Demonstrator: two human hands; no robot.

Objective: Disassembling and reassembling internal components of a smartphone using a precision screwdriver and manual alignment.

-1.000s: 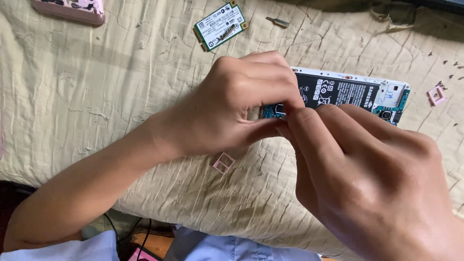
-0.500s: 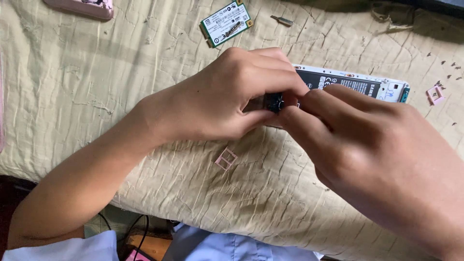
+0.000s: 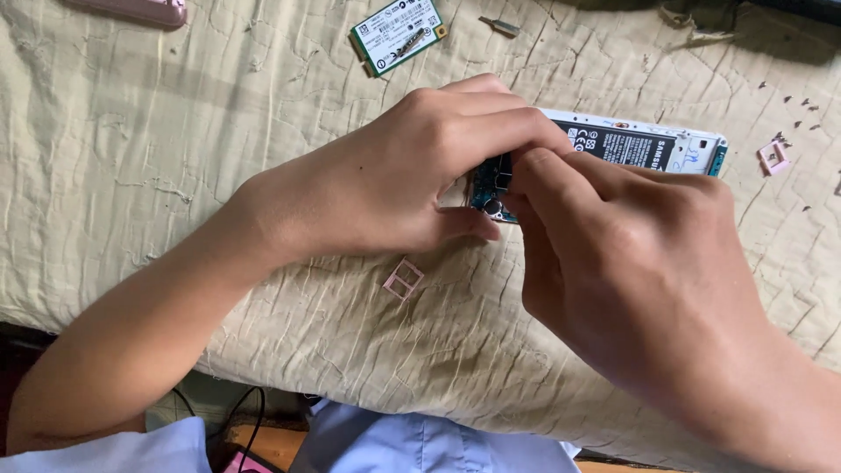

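Note:
An opened phone (image 3: 648,147) with its back off lies on a beige cloth (image 3: 175,158), showing a black battery and a blue-green circuit board. My left hand (image 3: 394,175) grips its near end, thumb under the board's edge. My right hand (image 3: 631,254) pinches the same end of the board (image 3: 487,188) with its fingertips, touching the left hand's fingers. Most of the phone's left part is hidden by both hands.
A small pink card tray (image 3: 403,280) lies just below my hands. A green circuit card (image 3: 399,33) and a small metal bit (image 3: 501,26) rest at the top. Another pink piece (image 3: 773,158) and tiny screws (image 3: 793,101) lie at the right. A pink object (image 3: 140,10) sits top left.
My hands have shifted slightly; my right fingertips have closed in on the phone's near end, covering more of the board. The phone stays in place.

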